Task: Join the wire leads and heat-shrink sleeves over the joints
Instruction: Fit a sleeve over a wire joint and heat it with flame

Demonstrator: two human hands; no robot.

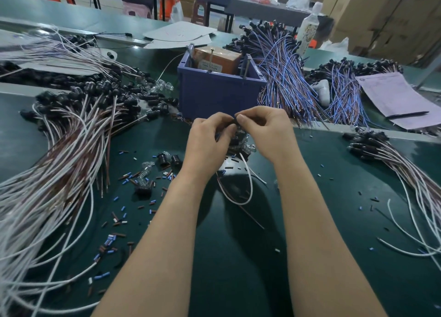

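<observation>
The 2 hands meet just in front of the blue bin (219,95), above the table (238,257). The left hand (207,140) and the right hand (265,130) each close their grip, thumb against fingertips, on 1 small dark part (235,121) held between them. The fingers cover most of it, so sleeve or holder cannot be told. A white lead (249,183) hangs from it in a loop down to the table, with a brown lead (248,211) trailing beside.

The part is tiny. If either pinch slips, it would likely drop among the loose offcuts (124,207) and be hard to find. The hanging loop could catch a wrist. A sleeve stopped short of the joint would leave bare wire.

The bin wall stands close behind the knuckles. The white-and-brown wire pile (59,161) crowds the left, and another bundle (393,164) lies well apart on the right. Open room lies toward the person, between the forearms.
</observation>
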